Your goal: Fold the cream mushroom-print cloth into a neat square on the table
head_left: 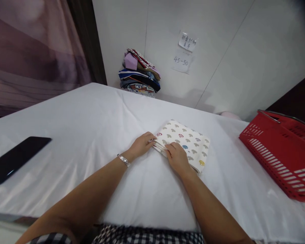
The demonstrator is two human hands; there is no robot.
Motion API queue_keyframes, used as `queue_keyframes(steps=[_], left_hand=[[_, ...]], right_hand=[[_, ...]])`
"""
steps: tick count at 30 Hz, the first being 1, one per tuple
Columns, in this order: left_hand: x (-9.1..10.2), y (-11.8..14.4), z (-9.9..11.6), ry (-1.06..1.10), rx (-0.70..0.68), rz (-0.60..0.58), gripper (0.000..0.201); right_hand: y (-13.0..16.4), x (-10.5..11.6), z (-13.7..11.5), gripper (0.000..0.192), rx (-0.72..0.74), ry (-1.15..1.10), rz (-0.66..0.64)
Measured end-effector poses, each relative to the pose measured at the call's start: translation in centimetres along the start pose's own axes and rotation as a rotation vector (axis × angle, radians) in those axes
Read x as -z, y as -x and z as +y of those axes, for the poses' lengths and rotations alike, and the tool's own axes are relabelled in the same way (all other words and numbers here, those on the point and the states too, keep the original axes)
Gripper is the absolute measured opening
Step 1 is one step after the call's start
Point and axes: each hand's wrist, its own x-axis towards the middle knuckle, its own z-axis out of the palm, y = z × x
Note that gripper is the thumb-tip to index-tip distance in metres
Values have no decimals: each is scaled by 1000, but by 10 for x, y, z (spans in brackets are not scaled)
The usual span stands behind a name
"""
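Note:
A folded white cloth (184, 144) with a print of grey, red, blue and yellow mushrooms lies on the white-covered table, its layers showing along the near left edge. At its left corner my left hand (143, 143), a silver bracelet on the wrist, pinches the layers between thumb and fingers. My right hand (177, 156) grips the near edge, with the fingers curled on the top layer and the thumb tucked at the fold. Part of that near edge is hidden behind my right hand.
A black phone-like slab (17, 159) lies at the left of the table (86, 118). On the right stands a red plastic basket (284, 152) with a metal handle. A stack of folded fabrics (140, 76) sits beyond the far edge, near paper notes (182, 61) on the wall.

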Motion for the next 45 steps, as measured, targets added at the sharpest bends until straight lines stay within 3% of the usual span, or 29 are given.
queue_keyframes(steps=[6,10,15,18,24,27,39,45], left_hand=[[-4,-4,6,13,40,16,14],[2,-3,11,-181,-25,40,17],[7,-3,12,-400,-51,-23,19],[8,-1,11,-350,-25,-36,19],[8,3,8,10,30,-35,18],[7,3,7,89,67,-38,18],[-2,-5,17,-78,249,34,10],[-4,-4,19,-126,262,62,8]], right_hand=[[0,1,-3,23,-18,8,11],[1,1,-3,26,-4,16,17],[1,1,-3,28,4,22,5],[2,1,-2,28,2,12,7],[2,0,-2,27,-12,-2,3],[1,1,-3,26,-20,-9,0],[0,3,-11,28,-28,43,-27],[-1,3,-12,29,-22,46,-61]])
